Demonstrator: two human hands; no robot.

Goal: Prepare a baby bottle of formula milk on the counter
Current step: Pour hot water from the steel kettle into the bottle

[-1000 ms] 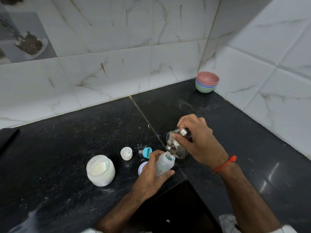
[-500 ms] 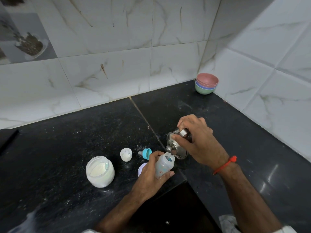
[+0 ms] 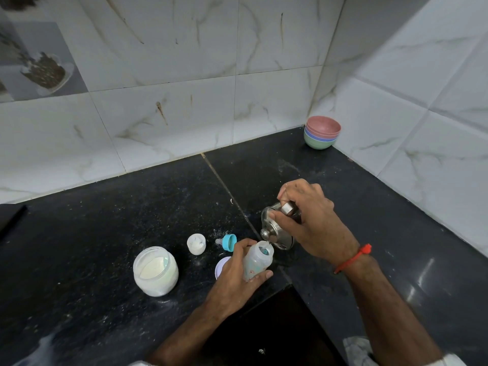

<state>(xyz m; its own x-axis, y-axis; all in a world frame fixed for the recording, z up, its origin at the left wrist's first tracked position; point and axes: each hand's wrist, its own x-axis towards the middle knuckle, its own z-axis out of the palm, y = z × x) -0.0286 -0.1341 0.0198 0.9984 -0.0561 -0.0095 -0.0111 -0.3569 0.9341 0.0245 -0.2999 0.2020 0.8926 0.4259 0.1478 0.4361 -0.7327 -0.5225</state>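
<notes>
Bottle: clear baby bottle (image 3: 256,264), cap off, tilted with its open mouth up and to the right, held just above the black bench (image 3: 105,233).
Left grip: left hand (image 3: 235,283) is curled round the bottle's body, thumb on the near side, fingers wrapped over the far side.
Right grip: right hand (image 3: 309,223) is clamped on a small steel pot (image 3: 277,228), thumb pressed across its lid and fingers round the handle.
Pot: tipped toward the bottle, its lower edge right at the bottle's mouth; whether liquid is running cannot be made out.
Wrist: a red thread band (image 3: 353,258) sits on the right wrist, behind the right grip.
Teat: blue-ringed teat (image 3: 227,242) lies on its side on the bench, just beyond the left grip's fingers.
Scoop cup: small white cup (image 3: 196,243), dusted with powder, stands left of the teat, a little apart from it.
Formula jar: open round jar (image 3: 155,270) with white powder inside stands well to the left of the left grip.
Lid: pale round lid (image 3: 221,265) lies flat on the bench, partly hidden under the left grip.
Bowls: stack of pink, blue and green bowls (image 3: 322,136) sits in the far corner against the tiled wall (image 3: 184,75), well beyond the right grip.
Bench surface: speckled with spilled white powder around the jar and cup.
</notes>
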